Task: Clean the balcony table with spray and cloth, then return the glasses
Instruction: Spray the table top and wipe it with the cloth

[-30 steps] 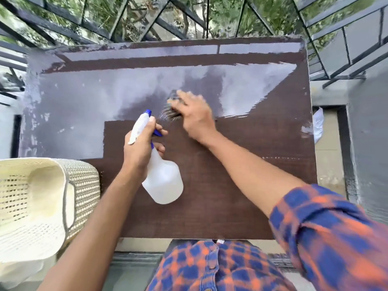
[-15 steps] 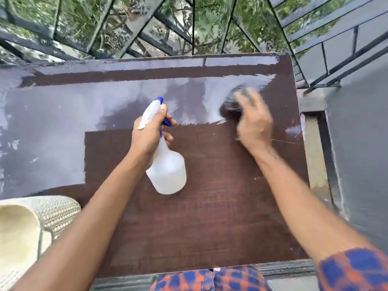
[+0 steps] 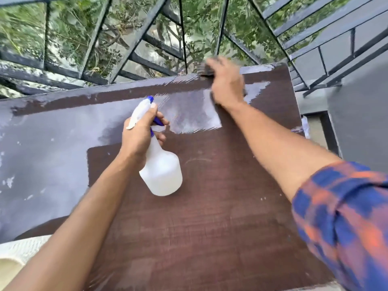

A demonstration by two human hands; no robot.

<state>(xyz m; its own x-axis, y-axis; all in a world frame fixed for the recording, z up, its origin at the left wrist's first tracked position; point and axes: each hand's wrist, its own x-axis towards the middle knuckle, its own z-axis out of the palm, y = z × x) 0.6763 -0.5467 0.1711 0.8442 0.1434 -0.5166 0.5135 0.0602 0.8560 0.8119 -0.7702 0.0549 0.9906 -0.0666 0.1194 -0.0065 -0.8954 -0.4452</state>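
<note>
The left hand (image 3: 139,133) grips the neck of a translucent white plastic spray bottle with a blue trigger (image 3: 161,175), held above the middle of the dark brown wooden table (image 3: 210,227). The right hand (image 3: 227,87) presses a dark crumpled cloth (image 3: 206,69) onto the table's far edge. Blur hides how far its fingers curl.

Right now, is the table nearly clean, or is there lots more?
About halfway. The near side of the table looks wiped, dark brown. The right hand presses a dark cloth at the far edge, and the left hand grips the spray bottle. Left to do: the grey film on the left and the pale patch mid-table. No glasses are in view.
</note>
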